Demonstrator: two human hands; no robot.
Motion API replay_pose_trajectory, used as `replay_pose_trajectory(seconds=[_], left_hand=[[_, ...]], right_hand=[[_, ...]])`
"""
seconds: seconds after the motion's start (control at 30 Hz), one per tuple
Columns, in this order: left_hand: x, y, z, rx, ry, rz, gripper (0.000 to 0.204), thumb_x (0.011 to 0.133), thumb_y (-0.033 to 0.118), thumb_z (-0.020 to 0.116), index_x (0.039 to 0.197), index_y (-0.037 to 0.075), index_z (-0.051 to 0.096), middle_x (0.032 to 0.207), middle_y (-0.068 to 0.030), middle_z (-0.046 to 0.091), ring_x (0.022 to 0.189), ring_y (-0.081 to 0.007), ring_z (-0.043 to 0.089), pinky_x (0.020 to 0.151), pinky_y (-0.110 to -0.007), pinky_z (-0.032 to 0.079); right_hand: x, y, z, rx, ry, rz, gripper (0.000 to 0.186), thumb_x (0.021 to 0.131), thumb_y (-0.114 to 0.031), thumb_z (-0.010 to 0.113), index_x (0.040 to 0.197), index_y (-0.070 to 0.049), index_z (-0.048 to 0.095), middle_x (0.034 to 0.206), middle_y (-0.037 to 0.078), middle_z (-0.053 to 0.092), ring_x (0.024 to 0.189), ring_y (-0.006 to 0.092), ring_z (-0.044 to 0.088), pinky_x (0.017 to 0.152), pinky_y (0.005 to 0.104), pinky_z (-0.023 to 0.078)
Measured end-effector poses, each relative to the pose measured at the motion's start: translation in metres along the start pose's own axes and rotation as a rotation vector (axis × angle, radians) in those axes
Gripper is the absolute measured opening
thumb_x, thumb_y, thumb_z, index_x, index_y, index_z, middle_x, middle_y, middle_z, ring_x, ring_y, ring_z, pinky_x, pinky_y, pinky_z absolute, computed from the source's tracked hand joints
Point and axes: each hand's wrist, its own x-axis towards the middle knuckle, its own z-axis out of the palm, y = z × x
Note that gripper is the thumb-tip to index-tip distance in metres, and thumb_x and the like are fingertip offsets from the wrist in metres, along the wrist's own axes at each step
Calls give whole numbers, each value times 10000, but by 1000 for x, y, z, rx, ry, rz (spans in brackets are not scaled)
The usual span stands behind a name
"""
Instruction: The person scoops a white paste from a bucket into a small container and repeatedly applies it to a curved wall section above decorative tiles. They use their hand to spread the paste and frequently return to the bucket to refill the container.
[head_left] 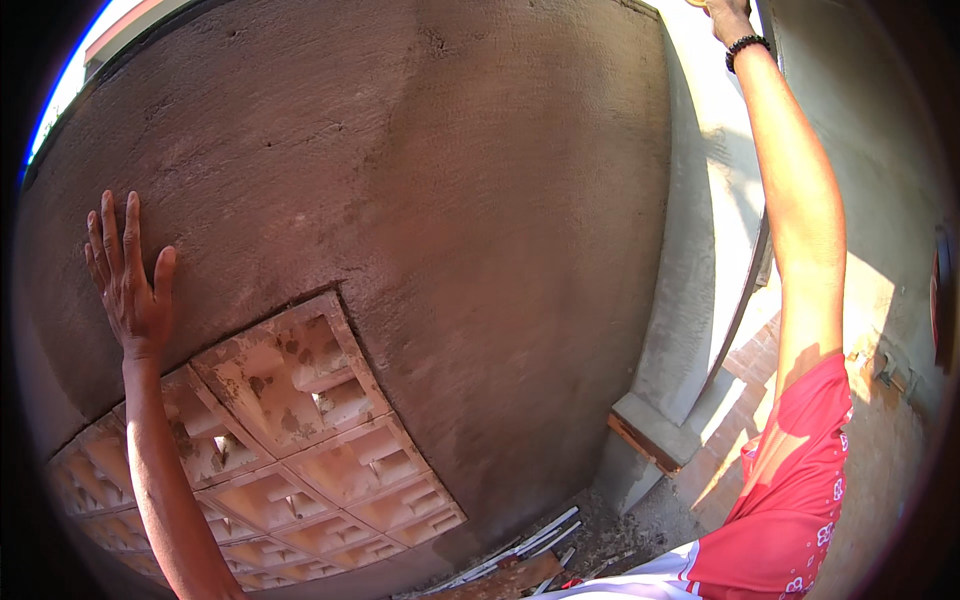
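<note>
My left hand is open against the brown plastered wall, its fingers stretched upward and spread. It lies just above a panel of pierced, pinkish vent blocks set into the wall, and my left forearm crosses in front of that panel. My right arm reaches far up to the top edge, where my right hand is mostly cut off. A dark beaded bracelet circles that wrist. Beside the fingers a small bit of something yellow shows; its kind cannot be made out.
A pale grey upright column stands at the wall's right end, with a ledge at its foot. White strips and debris lie on the ground below. A grey wall rises on the far right above sunlit paving.
</note>
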Motion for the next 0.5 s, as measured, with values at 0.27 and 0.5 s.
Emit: replay_pose_trajectory(seconds=[0.27,0.5], left_hand=[[5,3,-7,-7,-20,49,577,987,444,406,1512,233,295,1589,-24,222,1480,-242,133,1210,-457,92],[5,7,-4,9,-15,67,574,992,515,350,1511,280,281,1586,-7,219,1477,-240,145,1208,-465,117]], right_hand=[[22,30,44,-1328,-597,-174,290,784,-357,629,873,-84,665,1041,169,667,1025,347,615,859,463,494],[-36,34,60,-693,10,350,474,860,-359,576,1260,-107,535,1143,205,633,1079,389,591,979,474,444]])
